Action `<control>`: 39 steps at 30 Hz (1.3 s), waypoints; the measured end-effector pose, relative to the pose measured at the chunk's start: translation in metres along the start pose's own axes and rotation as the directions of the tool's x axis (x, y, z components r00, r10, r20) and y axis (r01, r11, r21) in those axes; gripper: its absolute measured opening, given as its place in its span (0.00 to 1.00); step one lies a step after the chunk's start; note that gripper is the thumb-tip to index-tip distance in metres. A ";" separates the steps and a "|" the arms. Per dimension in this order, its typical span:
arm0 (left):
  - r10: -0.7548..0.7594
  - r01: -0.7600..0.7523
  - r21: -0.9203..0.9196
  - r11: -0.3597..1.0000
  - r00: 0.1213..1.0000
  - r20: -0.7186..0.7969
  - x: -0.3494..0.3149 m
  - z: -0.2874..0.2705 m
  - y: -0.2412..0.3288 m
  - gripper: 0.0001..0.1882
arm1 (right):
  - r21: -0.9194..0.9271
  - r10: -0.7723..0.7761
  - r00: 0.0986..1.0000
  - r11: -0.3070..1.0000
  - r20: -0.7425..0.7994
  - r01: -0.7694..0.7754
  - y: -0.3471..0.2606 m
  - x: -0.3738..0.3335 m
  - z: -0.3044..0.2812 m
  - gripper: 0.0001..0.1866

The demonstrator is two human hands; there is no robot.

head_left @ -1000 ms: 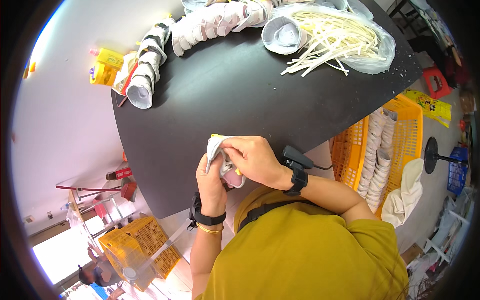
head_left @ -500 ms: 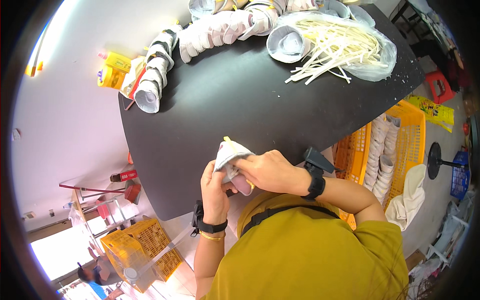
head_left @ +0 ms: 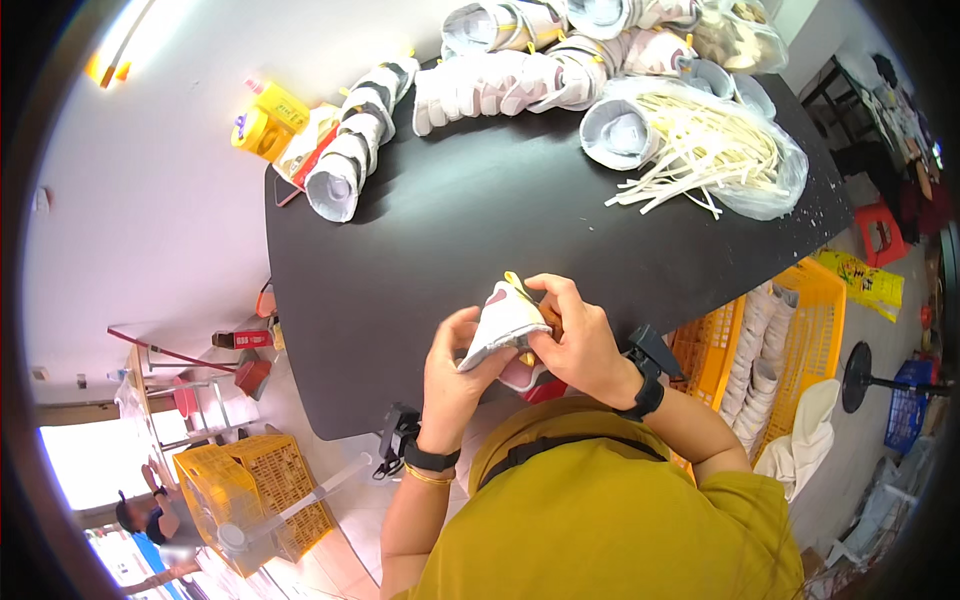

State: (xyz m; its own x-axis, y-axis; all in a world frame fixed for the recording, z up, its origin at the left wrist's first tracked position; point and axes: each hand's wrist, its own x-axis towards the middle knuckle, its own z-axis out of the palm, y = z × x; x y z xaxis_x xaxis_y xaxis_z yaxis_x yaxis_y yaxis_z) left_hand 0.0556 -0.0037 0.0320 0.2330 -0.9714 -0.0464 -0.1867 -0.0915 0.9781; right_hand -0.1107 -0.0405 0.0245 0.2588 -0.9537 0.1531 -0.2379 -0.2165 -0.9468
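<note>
Both hands hold a small white shoe upper (head_left: 497,325) with a mauve patch and a yellow pull tab, over the near edge of the dark table. My left hand (head_left: 455,365) is closed round its left side, thumb near the grey-lined opening. On the other side my right hand (head_left: 582,345) grips the edge beside the yellow tab, with thumb and fingers bent. Part of the upper's pinkish inside shows below the opening. The fingers hide much of its right side.
Nested rows of similar uppers (head_left: 490,85) line the back of the dark table (head_left: 420,240). A plastic bag of pale strips (head_left: 710,150) lies at the far right. Yellow bottles (head_left: 262,130) stand at far left. An orange basket (head_left: 815,310) with stacked uppers is at right.
My right fingers have come out of the upper's opening and now grip its edge near the tab. The upper has turned and shifted right in the picture, as the whole view has moved.
</note>
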 end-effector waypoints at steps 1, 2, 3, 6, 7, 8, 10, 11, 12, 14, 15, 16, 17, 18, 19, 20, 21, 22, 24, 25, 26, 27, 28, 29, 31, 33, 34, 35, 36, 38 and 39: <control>-0.202 0.229 -0.163 0.960 0.965 0.169 0.000 -0.001 0.013 0.12 | 0.022 -0.003 0.999 1.000 -0.035 0.004 -0.003 -0.003 0.001 0.24; -0.354 0.462 -0.276 0.843 0.862 0.362 0.001 -0.003 0.020 0.14 | 0.044 -0.005 0.997 0.999 -0.071 0.008 -0.004 -0.004 0.003 0.23; -0.389 0.570 -0.296 0.767 0.779 0.492 0.004 -0.008 0.010 0.15 | 0.030 -0.064 0.992 0.997 -0.107 0.067 -0.002 -0.002 0.005 0.19; -0.358 0.437 -0.442 0.783 0.898 0.255 -0.006 0.000 -0.013 0.16 | -0.218 -0.033 0.999 0.975 0.011 0.035 0.005 0.020 -0.003 0.15; -0.351 0.403 -0.480 0.779 0.915 0.199 -0.006 0.004 -0.016 0.19 | -0.197 0.128 0.989 0.974 0.079 -0.110 0.005 0.028 -0.007 0.12; -0.352 0.408 -0.478 0.778 0.913 0.206 -0.007 0.007 -0.016 0.19 | -0.199 0.132 0.989 0.973 0.073 -0.115 0.010 0.031 -0.007 0.12; -0.393 0.405 -0.581 0.707 0.907 0.154 -0.005 0.013 -0.009 0.16 | -0.028 0.229 0.937 0.973 0.264 -0.230 0.027 0.034 -0.001 0.12; -0.412 0.421 -0.574 0.702 0.898 0.154 -0.005 0.014 -0.008 0.14 | 0.019 0.233 0.939 0.969 0.252 -0.245 0.031 0.031 0.003 0.12; -0.411 0.424 -0.571 0.703 0.897 0.161 -0.005 0.013 -0.009 0.14 | 0.019 0.236 0.941 0.969 0.245 -0.248 0.033 0.029 0.005 0.12; -0.402 0.483 -0.581 0.655 0.874 0.274 -0.006 0.005 -0.011 0.17 | 0.025 0.266 0.938 0.960 0.222 -0.279 0.036 0.023 0.009 0.13; -0.402 0.486 -0.578 0.655 0.872 0.278 -0.007 0.004 -0.012 0.17 | 0.007 0.269 0.944 0.961 0.192 -0.275 0.033 0.020 0.009 0.13; -0.376 0.486 -0.594 0.641 0.874 0.309 -0.008 0.000 -0.013 0.16 | 0.009 0.269 0.943 0.961 0.194 -0.276 0.030 0.018 0.008 0.13; -0.348 0.486 -0.611 0.625 0.874 0.340 -0.009 -0.001 -0.014 0.16 | 0.004 0.255 0.948 0.965 0.188 -0.260 0.025 0.017 0.006 0.14; -0.349 0.486 -0.611 0.625 0.874 0.339 -0.010 -0.001 -0.013 0.16 | -0.001 0.241 0.953 0.970 0.182 -0.245 0.022 0.016 0.004 0.15; -0.375 0.495 -0.575 0.651 0.869 0.322 -0.010 0.001 -0.012 0.16 | -0.002 0.239 0.954 0.970 0.183 -0.243 0.020 0.015 0.001 0.15; -0.401 0.503 -0.540 0.675 0.864 0.305 -0.011 0.003 -0.011 0.17 | 0.035 0.178 0.969 0.982 0.172 -0.187 0.019 0.014 -0.002 0.14; -0.399 0.501 -0.542 0.675 0.865 0.303 -0.011 0.004 -0.011 0.17 | 0.071 0.117 0.980 0.989 0.160 -0.129 0.017 0.012 -0.006 0.14; -0.402 0.484 -0.544 0.685 0.875 0.271 -0.012 0.006 -0.012 0.17 | 0.069 0.116 0.980 0.989 0.159 -0.128 0.013 0.007 -0.014 0.14; -0.408 0.461 -0.554 0.693 0.884 0.227 -0.012 0.008 -0.015 0.18 | 0.037 0.110 0.994 0.993 -0.002 -0.110 0.005 -0.005 -0.028 0.12; -0.410 0.452 -0.545 0.706 0.889 0.205 -0.011 0.009 -0.015 0.18 | 0.025 0.055 0.997 0.998 -0.049 -0.053 0.002 -0.013 -0.030 0.11; -0.412 0.442 -0.535 0.720 0.892 0.183 -0.012 0.009 -0.016 0.19 | 0.024 0.056 0.997 0.998 -0.045 -0.055 -0.002 -0.016 -0.030 0.11; -0.416 0.443 -0.536 0.718 0.891 0.180 -0.013 0.010 -0.016 0.19 | -0.105 -0.102 0.995 0.989 -0.014 0.100 -0.006 -0.019 -0.029 0.12; -0.407 0.432 -0.537 0.725 0.897 0.172 -0.013 0.011 -0.016 0.18 | -0.231 -0.254 0.967 0.939 0.032 0.255 -0.009 -0.022 -0.028 0.13; -0.398 0.420 -0.537 0.731 0.903 0.163 -0.014 0.013 -0.016 0.18 | -0.321 -0.276 0.961 0.908 0.030 0.271 -0.007 -0.026 -0.022 0.14; -0.382 0.402 -0.544 0.736 0.911 0.156 -0.016 0.018 -0.013 0.18 | -0.351 -0.257 0.965 0.900 0.050 0.258 0.000 -0.030 -0.015 0.14; -0.365 0.382 -0.551 0.742 0.919 0.146 -0.016 0.022 -0.011 0.17 | -0.391 -0.261 0.964 0.883 0.053 0.261 0.008 -0.032 -0.008 0.15; -0.359 0.372 -0.560 0.740 0.923 0.138 -0.017 0.023 -0.011 0.17 | -0.389 -0.260 0.964 0.884 0.054 0.261 0.008 -0.032 -0.006 0.15; -0.353 0.361 -0.569 0.739 0.927 0.129 -0.018 0.024 -0.010 0.17 | -0.392 -0.249 0.966 0.884 0.063 0.254 0.008 -0.031 -0.005 0.14; -0.355 0.362 -0.569 0.739 0.926 0.128 -0.019 0.025 -0.009 0.17 | -0.395 -0.237 0.969 0.885 0.072 0.246 0.009 -0.031 -0.004 0.14; -0.378 0.350 -0.545 0.762 0.923 0.065 -0.021 0.027 -0.007 0.16 | -0.259 -0.221 0.975 0.940 0.033 0.222 0.012 -0.032 -0.001 0.14; -0.380 0.352 -0.544 0.762 0.923 0.065 -0.021 0.026 -0.006 0.16 | -0.119 -0.200 0.980 0.973 -0.003 0.198 0.014 -0.032 0.001 0.13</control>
State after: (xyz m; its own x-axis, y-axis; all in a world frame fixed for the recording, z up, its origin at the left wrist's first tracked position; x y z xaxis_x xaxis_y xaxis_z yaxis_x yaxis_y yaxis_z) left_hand 0.0268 0.0112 0.0216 0.2237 -0.8760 -0.4273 0.4588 -0.2922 0.8391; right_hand -0.1216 -0.0126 0.0066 0.2979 -0.8920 0.3400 -0.2917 -0.4242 -0.8573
